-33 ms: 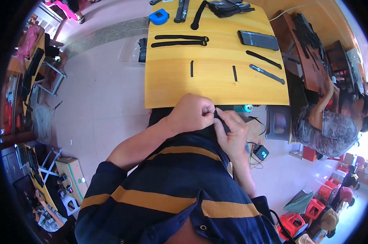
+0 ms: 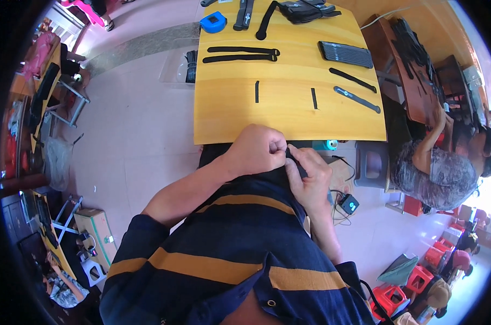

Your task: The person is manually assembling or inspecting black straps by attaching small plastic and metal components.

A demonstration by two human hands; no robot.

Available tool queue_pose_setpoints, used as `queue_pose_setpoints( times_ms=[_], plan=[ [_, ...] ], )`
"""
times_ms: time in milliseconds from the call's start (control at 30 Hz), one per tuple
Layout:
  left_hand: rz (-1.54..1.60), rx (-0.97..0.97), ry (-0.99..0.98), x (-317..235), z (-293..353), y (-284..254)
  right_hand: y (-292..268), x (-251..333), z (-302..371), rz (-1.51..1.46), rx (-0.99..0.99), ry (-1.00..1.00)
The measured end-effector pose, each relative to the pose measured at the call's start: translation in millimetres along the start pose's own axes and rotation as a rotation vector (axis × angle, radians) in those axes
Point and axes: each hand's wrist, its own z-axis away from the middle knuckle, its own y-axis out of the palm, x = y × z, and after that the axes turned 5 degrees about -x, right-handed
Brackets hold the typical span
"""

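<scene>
My left hand (image 2: pixel 259 149) is closed in a fist just off the table's near edge. Beside it, my right hand (image 2: pixel 310 174) has its thumb and fingers pinched together. Something dark shows between the two hands, but against my dark clothes I cannot make out what it is. On the yellow table (image 2: pixel 229 122) in front of them are two short black strips (image 2: pixel 257 92), set apart. Farther left lie two long black straps (image 2: pixel 240 50) with looped ends. To the right are a black strap (image 2: pixel 353 79), a grey strap (image 2: pixel 357 99) and a bundle of dark straps (image 2: pixel 346 54).
A blue tape measure (image 2: pixel 213 22) sits at the table's far left, near more grey straps (image 2: pixel 244 15) and a dark pile (image 2: pixel 305 11). A clear bin (image 2: pixel 172 69) stands left of the table. At right, a person (image 2: pixel 438 170) works at a brown table (image 2: pixel 413 92).
</scene>
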Motion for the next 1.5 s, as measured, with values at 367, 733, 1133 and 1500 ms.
queue_pose_setpoints(
  times_ms=[367, 733, 1133, 1500],
  plan=[
    [0.657, 0.045, -0.367, 22, -5, 19, 3, -1, 1, -0.018, -0.013, -0.026],
    [0.672, -0.049, -0.334, 18, -3, 18, 10, -10, -3, -0.179, 0.003, 0.087],
    [0.767, -0.152, -0.366, 7, 2, 26, 12, 0, -12, -0.268, -0.049, 0.186],
    [0.689, -0.107, -0.441, -9, 7, 18, 20, 6, -10, -0.171, -0.199, 0.076]
  ],
)
